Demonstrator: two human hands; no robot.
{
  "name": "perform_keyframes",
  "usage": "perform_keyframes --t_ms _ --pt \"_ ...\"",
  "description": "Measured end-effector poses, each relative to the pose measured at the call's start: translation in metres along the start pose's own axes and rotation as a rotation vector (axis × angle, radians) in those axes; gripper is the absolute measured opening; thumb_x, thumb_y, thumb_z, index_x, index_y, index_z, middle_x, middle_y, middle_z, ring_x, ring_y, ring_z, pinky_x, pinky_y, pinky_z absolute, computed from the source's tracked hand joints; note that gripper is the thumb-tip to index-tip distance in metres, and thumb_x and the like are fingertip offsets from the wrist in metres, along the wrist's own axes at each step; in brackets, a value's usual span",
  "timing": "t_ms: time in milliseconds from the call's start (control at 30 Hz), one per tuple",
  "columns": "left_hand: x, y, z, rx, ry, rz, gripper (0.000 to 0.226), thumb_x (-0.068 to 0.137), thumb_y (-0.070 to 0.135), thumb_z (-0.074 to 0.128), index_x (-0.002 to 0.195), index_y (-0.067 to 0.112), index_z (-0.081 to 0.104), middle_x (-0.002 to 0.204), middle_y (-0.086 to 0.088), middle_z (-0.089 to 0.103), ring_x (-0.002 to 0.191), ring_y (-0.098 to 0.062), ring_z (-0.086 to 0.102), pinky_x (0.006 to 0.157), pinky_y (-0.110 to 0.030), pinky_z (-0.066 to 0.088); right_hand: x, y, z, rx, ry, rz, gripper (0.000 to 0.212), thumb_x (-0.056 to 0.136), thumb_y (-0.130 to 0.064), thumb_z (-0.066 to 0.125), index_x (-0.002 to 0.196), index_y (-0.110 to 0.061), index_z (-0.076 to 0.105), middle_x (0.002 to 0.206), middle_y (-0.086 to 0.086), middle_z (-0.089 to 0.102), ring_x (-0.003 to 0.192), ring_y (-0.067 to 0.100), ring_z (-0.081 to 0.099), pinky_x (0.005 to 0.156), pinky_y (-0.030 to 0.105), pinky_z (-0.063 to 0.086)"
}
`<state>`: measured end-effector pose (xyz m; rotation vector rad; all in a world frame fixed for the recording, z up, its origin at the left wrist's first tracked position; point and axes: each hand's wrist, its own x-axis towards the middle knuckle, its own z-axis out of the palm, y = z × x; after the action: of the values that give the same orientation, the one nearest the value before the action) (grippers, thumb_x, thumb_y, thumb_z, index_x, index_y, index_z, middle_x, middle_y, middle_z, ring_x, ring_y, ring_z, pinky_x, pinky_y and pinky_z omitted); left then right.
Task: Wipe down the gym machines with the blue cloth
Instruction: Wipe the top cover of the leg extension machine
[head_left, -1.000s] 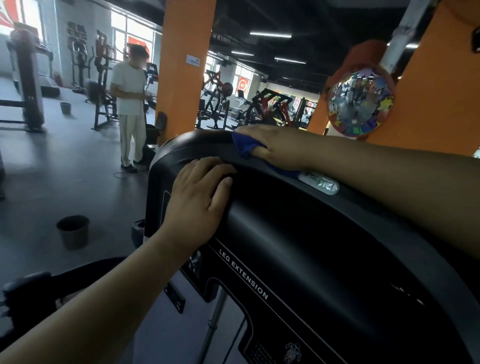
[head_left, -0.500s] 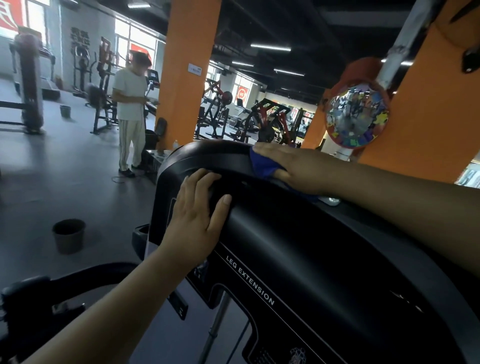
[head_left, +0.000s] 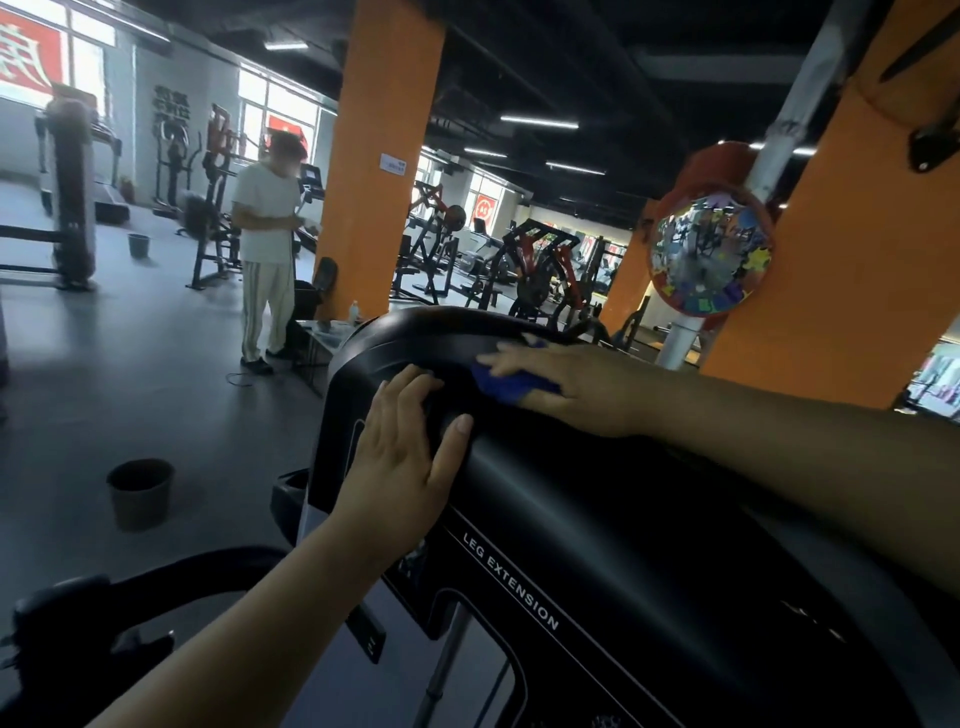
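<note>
A black machine housing (head_left: 597, 530) marked LEG EXTENSION fills the lower middle and right. My right hand (head_left: 566, 382) lies flat on its curved top, fingers straight, pressing the blue cloth (head_left: 506, 384) against the surface; the cloth shows under the fingers. My left hand (head_left: 402, 457) rests flat on the housing's upper left edge, fingers straight, holding nothing.
A person in white (head_left: 267, 249) stands by an orange pillar (head_left: 379, 156). A dark bucket (head_left: 140, 491) sits on the grey floor at left. A round convex mirror (head_left: 709, 254) hangs at right beside another orange pillar (head_left: 841, 249). Black machine parts (head_left: 78, 623) lie lower left.
My right hand and the cloth have slid a little along the housing's top as the camera tilted up. My left hand stays on the edge.
</note>
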<state>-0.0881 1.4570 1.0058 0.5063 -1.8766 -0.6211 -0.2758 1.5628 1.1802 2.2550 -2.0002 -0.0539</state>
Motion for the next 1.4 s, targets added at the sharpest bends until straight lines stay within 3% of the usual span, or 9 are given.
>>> perform_keyframes --t_ms 200,300,433,600,867,1033,1200,1300,1400 --pt "0.002 0.006 -0.001 0.022 -0.007 0.029 0.056 0.11 0.059 0.037 0.15 0.022 0.042 0.16 0.009 0.032 0.154 -0.012 0.028 0.132 -0.057 0.025 -0.015 -0.025 0.006 0.125 0.02 0.187 0.053 0.116 -0.033 0.048 0.168 -0.034 0.036 0.16 -0.032 0.021 0.144 -0.011 0.008 0.103 -0.01 -0.004" --pt "0.001 0.005 0.0 0.025 -0.004 0.036 0.055 0.11 0.059 0.038 0.15 0.022 0.042 0.16 0.008 0.032 0.155 -0.011 0.026 0.134 -0.055 0.023 0.003 -0.039 0.008 0.161 0.016 0.181 0.052 0.118 -0.029 0.046 0.168 -0.027 0.037 0.163 -0.028 0.022 0.149 -0.01 0.008 0.12 0.001 -0.002" --pt "0.0 0.004 -0.002 0.037 -0.01 0.046 0.051 0.112 0.054 0.042 0.15 0.021 0.043 0.158 0.01 0.03 0.153 -0.011 0.025 0.134 -0.053 0.023 -0.02 -0.029 0.006 0.143 -0.033 0.188 0.054 0.116 -0.037 0.048 0.168 -0.038 0.035 0.171 -0.022 0.034 0.153 -0.004 0.031 0.11 -0.004 0.014" --pt "0.002 0.006 -0.004 0.04 -0.021 0.04 0.052 0.111 0.055 0.04 0.149 0.021 0.045 0.158 0.007 0.034 0.153 -0.016 0.031 0.131 -0.057 0.028 -0.028 -0.031 0.01 0.17 0.015 0.273 0.051 0.116 -0.038 0.048 0.166 -0.042 0.038 0.167 -0.018 0.044 0.15 0.004 0.042 0.108 0.008 0.028" --pt "0.001 0.003 -0.005 0.091 -0.012 0.07 0.055 0.11 0.058 0.036 0.15 0.021 0.044 0.158 0.004 0.035 0.152 -0.019 0.03 0.134 -0.047 0.021 -0.057 -0.049 0.014 0.229 0.004 0.18 0.051 0.116 -0.03 0.051 0.165 -0.042 0.042 0.169 -0.024 0.038 0.153 -0.008 0.032 0.123 0.009 0.019" --pt "0.0 0.01 -0.006 0.089 -0.031 0.036 0.06 0.108 0.062 0.03 0.153 0.025 0.044 0.161 0.006 0.032 0.154 -0.015 0.026 0.135 -0.039 0.011 -0.04 -0.046 0.015 0.236 0.093 0.38 0.049 0.115 -0.035 0.049 0.164 -0.042 0.043 0.169 -0.013 0.044 0.153 0.012 0.043 0.116 0.018 0.028" --pt "0.0 0.006 -0.007 0.107 -0.056 0.034 0.063 0.108 0.062 0.027 0.156 0.025 0.043 0.163 0.002 0.032 0.158 -0.021 0.028 0.137 -0.046 0.014 -0.073 -0.054 0.015 0.206 -0.012 0.225 0.052 0.116 -0.032 0.048 0.167 -0.041 0.038 0.171 -0.021 0.033 0.156 -0.004 0.027 0.13 0.02 0.017" --pt "-0.001 0.012 -0.008 0.119 -0.064 0.023 0.064 0.108 0.06 0.027 0.157 0.022 0.044 0.164 0.0 0.032 0.156 -0.021 0.025 0.136 -0.048 0.015 -0.089 -0.042 0.009 0.265 0.012 0.365 0.051 0.116 -0.036 0.047 0.165 -0.046 0.037 0.169 -0.015 0.042 0.151 0.007 0.041 0.121 0.023 0.03" --pt "-0.001 0.018 -0.01 0.154 -0.083 0.029 0.058 0.113 0.052 0.028 0.157 0.018 0.045 0.164 -0.005 0.033 0.156 -0.028 0.027 0.135 -0.05 0.017 -0.09 -0.05 0.013 0.227 0.029 0.389 0.052 0.117 -0.035 0.044 0.169 -0.04 0.034 0.173 -0.012 0.035 0.157 0.008 0.033 0.12 0.018 0.022"
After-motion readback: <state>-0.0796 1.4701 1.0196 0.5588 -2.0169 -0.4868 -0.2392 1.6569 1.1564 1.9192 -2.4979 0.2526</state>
